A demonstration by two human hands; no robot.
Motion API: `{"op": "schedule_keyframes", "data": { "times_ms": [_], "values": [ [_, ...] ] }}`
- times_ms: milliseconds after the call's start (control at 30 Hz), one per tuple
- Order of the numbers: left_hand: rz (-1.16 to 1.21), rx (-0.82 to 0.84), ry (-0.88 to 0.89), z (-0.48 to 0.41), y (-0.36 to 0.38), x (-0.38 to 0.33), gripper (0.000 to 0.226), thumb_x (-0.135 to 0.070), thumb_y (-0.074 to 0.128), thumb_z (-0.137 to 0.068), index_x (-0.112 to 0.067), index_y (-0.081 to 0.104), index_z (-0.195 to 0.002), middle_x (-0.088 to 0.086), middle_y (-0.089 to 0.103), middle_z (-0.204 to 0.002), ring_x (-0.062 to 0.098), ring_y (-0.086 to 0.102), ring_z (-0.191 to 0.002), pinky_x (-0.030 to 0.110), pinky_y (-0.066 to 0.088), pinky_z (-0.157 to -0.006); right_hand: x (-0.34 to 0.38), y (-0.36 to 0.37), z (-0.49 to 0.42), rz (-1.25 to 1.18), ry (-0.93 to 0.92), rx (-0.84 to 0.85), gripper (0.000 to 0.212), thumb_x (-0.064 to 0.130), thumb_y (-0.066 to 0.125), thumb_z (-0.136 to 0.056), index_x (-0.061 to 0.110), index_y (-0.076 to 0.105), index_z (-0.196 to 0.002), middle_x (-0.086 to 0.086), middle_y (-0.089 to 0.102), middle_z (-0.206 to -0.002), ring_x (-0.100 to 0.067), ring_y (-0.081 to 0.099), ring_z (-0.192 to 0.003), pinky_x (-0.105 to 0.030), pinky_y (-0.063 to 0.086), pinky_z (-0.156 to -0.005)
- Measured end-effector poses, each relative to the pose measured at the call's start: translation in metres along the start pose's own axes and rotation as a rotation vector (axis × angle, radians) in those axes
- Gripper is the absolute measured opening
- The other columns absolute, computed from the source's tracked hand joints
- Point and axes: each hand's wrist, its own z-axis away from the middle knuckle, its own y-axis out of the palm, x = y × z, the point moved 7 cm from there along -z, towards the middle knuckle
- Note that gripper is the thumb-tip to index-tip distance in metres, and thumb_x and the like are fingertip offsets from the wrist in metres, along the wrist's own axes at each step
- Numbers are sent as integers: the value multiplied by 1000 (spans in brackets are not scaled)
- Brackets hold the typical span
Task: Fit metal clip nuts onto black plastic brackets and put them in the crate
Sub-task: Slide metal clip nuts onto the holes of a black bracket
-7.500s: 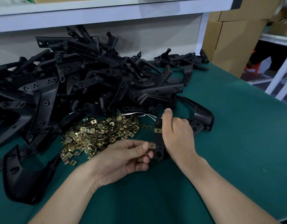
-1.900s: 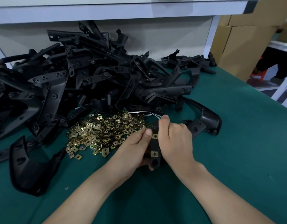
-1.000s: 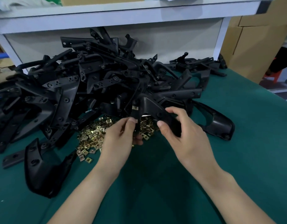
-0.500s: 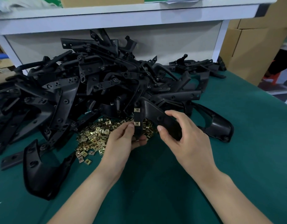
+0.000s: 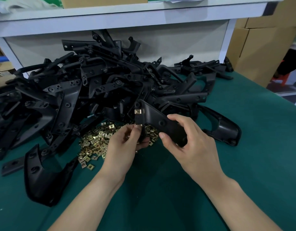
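Up from the green surface (image 5: 244, 164), where it lay two seconds ago, we have raised one bracket (image 5: 154, 117), and we hold it in the air in front of the big pile of black brackets (image 5: 93, 90). Beneath it on the surface lies the heap of brass clip nuts (image 5: 95, 142). Our right hand (image 5: 190, 144) grips the bracket's wide end, and our left hand (image 5: 125, 144) pinches its narrow arm. One clip nut (image 5: 138, 111) sits fitted near the upper corner.
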Motion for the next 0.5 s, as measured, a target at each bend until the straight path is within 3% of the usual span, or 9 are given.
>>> {"op": "schedule_keyframes", "data": {
  "times_ms": [133,233,300,400,500],
  "values": [
    [-50,6,52,0,-3,-7,21,-24,55,-102,-10,71,-101,6,74,-93,19,74,-88,25,59,-78,-8,9,2,-62,83,152,45,59,57,-93,38,51,-133,32,55,-121,15,52,-105,-15,48,-82],
    [-127,32,149,0,-6,-16,21,-24,52,-103,-19,72,-104,0,76,-98,16,72,-96,23,57,-83,-10,18,4,-101,88,312,31,53,58,-96,46,50,-125,34,54,-118,5,52,-104,-13,41,-87],
    [-84,37,151,-2,-7,-18,24,-24,50,-105,-22,73,-107,-4,76,-101,11,70,-100,23,56,-85,-6,20,4,-69,27,347,22,37,64,-97,42,52,-114,28,53,-111,2,50,-102,-12,33,-90],
    [255,29,-90,-3,-5,-8,29,-27,52,-102,-21,79,-95,-3,77,-97,10,72,-91,23,58,-74,-5,17,2,60,-58,307,42,0,71,-83,34,53,-101,20,53,-106,-5,51,-97,-16,28,-99],
    [303,218,-274,4,9,-2,35,-42,57,-95,-21,80,-80,1,73,-86,14,70,-79,33,58,-77,-8,10,-1,239,-137,220,52,-13,71,-64,26,53,-93,9,55,-102,-15,52,-91,-27,28,-103]
  ]
}}
